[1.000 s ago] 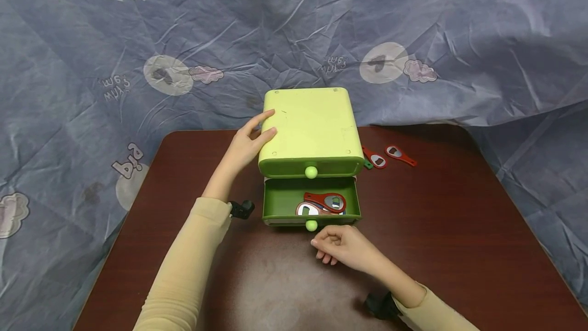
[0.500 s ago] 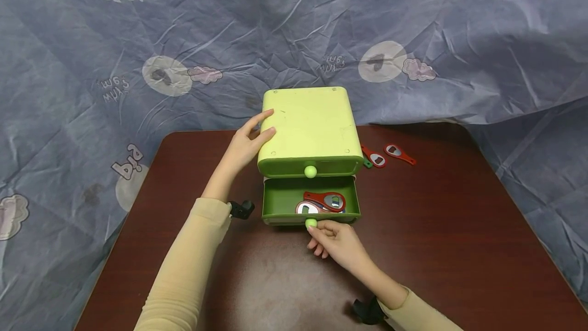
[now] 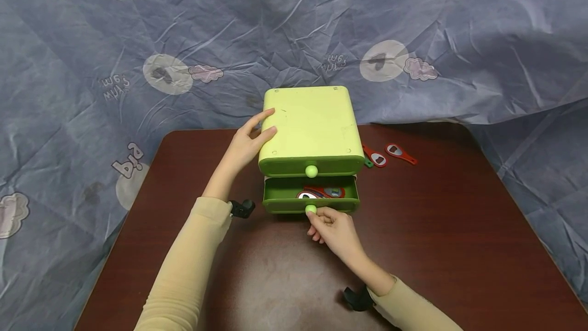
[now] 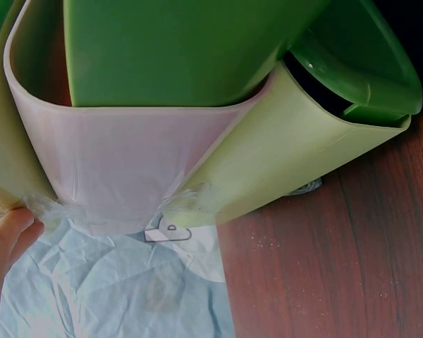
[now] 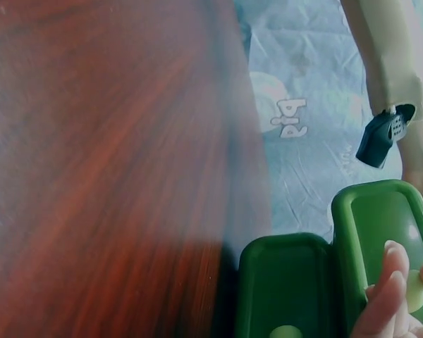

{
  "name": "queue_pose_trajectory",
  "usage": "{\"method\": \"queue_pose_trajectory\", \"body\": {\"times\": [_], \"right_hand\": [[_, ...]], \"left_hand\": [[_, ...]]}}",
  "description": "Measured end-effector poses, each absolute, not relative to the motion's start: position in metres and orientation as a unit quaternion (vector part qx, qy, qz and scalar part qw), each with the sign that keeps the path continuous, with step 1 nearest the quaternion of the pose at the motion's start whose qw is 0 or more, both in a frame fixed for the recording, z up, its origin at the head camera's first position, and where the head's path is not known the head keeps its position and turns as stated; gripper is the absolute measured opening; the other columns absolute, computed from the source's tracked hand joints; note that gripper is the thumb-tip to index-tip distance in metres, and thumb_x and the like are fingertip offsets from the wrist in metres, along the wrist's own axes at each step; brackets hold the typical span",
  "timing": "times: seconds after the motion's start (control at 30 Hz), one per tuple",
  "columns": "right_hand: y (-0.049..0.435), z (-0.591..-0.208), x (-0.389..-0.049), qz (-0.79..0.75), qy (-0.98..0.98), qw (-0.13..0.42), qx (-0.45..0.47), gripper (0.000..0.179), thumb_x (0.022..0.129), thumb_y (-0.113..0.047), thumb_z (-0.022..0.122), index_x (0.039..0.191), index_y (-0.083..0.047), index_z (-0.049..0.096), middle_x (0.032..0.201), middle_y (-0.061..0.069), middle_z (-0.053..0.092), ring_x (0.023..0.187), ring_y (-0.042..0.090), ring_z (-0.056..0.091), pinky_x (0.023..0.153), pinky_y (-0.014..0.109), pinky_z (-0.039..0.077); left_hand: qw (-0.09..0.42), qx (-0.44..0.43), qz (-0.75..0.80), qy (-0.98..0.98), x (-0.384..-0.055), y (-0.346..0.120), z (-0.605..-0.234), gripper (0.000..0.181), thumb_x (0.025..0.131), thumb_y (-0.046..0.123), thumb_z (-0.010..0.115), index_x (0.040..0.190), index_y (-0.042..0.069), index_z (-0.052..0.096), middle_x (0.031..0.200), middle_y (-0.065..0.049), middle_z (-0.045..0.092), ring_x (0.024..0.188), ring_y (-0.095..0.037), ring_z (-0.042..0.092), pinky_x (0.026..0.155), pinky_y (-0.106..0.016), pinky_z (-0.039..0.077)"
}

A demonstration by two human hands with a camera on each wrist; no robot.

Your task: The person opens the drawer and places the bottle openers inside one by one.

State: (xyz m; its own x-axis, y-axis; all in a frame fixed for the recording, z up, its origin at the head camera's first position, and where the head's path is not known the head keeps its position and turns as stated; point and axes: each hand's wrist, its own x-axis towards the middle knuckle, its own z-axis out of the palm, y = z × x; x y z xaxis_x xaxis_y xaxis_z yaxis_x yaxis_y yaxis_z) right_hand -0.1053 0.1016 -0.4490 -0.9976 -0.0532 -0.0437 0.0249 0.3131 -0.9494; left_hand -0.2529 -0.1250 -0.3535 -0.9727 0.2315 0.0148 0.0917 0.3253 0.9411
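A yellow-green drawer box stands on the table, its upper drawer closed. Below it, the lower drawer is partly pulled out, with red-rimmed bottle openers inside, partly hidden by the front wall. My right hand pinches the lower drawer's round knob between thumb and fingers; the knob also shows in the right wrist view. On the box's left top edge rests my left hand, fingers extended. In the left wrist view, its fingertips touch the box's yellow side.
To the right of the box lie a red bottle opener, another red one and a green piece, partly hidden by the box. Behind the dark wooden table hangs a blue printed cloth.
My right hand has come up to the lower drawer's knob and pinched it. The drawer has slid partway inward, covering more of the bottle openers. My left hand has stayed in place.
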Motion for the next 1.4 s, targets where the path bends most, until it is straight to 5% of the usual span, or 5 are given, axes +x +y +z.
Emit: {"method": "queue_pose_trajectory", "body": {"times": [0.3,0.77,1.07,1.4], "right_hand": [[0.099,-0.453,-0.124,-0.581,0.814,0.009,-0.005,0.021,0.095,-0.029,0.067,0.092,-0.009,0.073,0.061,0.002,0.068,0.050,0.016,0.062,0.049,0.027,0.054],[0.100,-0.456,-0.147,-0.581,0.814,-0.005,-0.007,0.034,0.095,-0.033,0.066,0.089,0.000,0.072,0.063,0.006,0.069,0.051,0.016,0.063,0.050,0.026,0.053],[0.100,-0.455,-0.153,-0.582,0.813,-0.006,-0.007,0.034,0.096,-0.034,0.065,0.086,-0.002,0.071,0.062,0.005,0.069,0.056,0.030,0.066,0.050,0.027,0.053],[0.099,-0.456,-0.156,-0.577,0.817,-0.013,-0.007,0.036,0.095,-0.035,0.065,0.087,-0.001,0.071,0.060,0.004,0.067,0.050,0.016,0.062,0.050,0.029,0.054]], "left_hand": [[0.069,0.101,0.566,0.815,-0.235,-0.120,-0.330,0.055,0.099,0.034,0.059,0.151,0.028,0.041,0.162,0.000,0.026,0.144,-0.032,0.038,0.111,-0.051,0.040],[0.067,0.103,0.568,0.814,-0.235,-0.118,-0.329,0.055,0.099,0.032,0.060,0.151,0.027,0.042,0.162,0.000,0.028,0.140,-0.028,0.044,0.107,-0.048,0.045],[0.058,0.104,0.570,0.813,-0.253,-0.123,-0.353,0.056,0.097,0.039,0.062,0.149,0.035,0.043,0.162,0.005,0.026,0.141,-0.028,0.043,0.106,-0.049,0.045],[0.048,0.103,0.573,0.812,-0.252,-0.124,-0.353,0.052,0.094,0.047,0.064,0.143,0.044,0.047,0.159,0.010,0.030,0.138,-0.021,0.047,0.103,-0.048,0.048]]}}
